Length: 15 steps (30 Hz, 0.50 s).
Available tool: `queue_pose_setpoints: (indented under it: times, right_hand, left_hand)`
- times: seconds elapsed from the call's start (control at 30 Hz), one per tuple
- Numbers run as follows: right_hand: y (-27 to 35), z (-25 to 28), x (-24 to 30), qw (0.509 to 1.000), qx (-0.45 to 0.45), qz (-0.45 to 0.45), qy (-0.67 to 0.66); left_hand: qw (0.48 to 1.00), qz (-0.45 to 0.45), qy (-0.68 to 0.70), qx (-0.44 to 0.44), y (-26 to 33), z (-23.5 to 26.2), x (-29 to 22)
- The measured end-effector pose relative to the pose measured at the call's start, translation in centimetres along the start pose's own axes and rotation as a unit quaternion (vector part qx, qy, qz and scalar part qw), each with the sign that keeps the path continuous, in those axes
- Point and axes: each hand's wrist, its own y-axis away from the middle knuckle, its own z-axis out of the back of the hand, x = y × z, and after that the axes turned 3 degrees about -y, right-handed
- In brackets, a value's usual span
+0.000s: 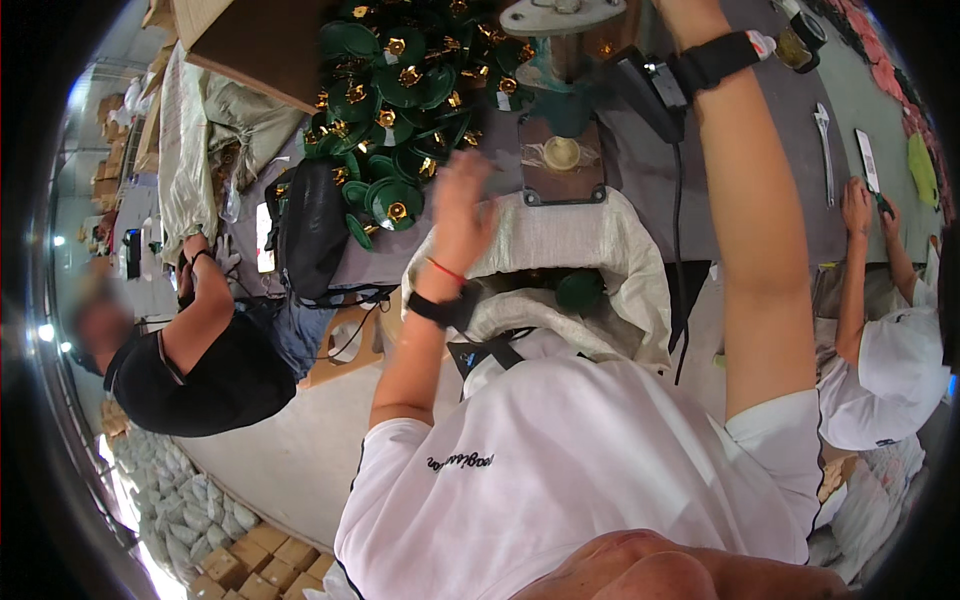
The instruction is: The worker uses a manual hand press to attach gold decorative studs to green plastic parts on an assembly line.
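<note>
From here, the nearest thing I see is the white bag (540, 228), open by the edge of the table (640, 165), with one green round piece (580, 292) inside. Past it is my left hand (465, 210), blurry; its fingers look apart, with nothing in them that I can see. The heap of green discs (400, 92) lies just left and beyond, nearer this hand. They're round, tipped every way, with no long side. My right hand (690, 12) runs off the top; I can't tell about its fingers.
</note>
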Motion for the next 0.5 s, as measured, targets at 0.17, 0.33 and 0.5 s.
queue_pose_setpoints:
  times: [0.17,0.33,0.5]
  right_hand:
    - [-0.5,0.4,-1.1,0.999,-0.015,0.034,0.017]
    - [0.3,-1.5,-1.4,0.996,-0.043,0.073,0.04]
    - [-0.1,-0.8,-1.4,0.989,-0.061,0.12,0.061]
  left_hand:
    - [0.97,0.079,-0.223,0.049,-3.3,2.1,5.7]
    - [0.933,0.162,0.3,-0.112,-2.1,-0.3,2.0]
    - [0.904,0.228,0.36,-0.043,-3.2,-7.4,-1.3]
